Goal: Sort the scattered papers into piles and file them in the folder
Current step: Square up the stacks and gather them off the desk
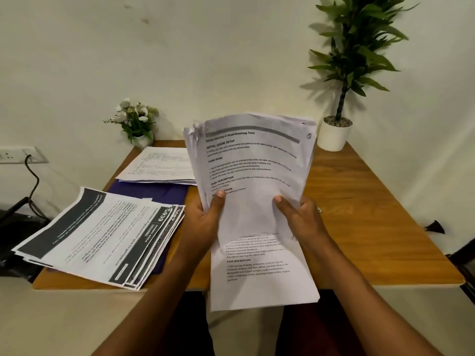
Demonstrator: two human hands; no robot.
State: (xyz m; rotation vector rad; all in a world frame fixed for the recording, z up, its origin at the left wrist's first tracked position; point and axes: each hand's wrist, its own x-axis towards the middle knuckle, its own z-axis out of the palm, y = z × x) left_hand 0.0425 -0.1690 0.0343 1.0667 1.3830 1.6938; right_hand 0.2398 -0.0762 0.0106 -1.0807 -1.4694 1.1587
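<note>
My left hand and my right hand both grip a thick stack of white printed sheets, held upright above the table, thumbs on the front page. Below my hands, another sheaf of printed pages lies over the table's near edge. A fanned pile with dark headers rests at the left on a purple folder. A third pile with tables lies at the back, partly on the folder.
The wooden table has bare surface on its right half. A small white flower pot stands at the back left and a tall potted plant at the back right. A wall socket with a cable is on the left.
</note>
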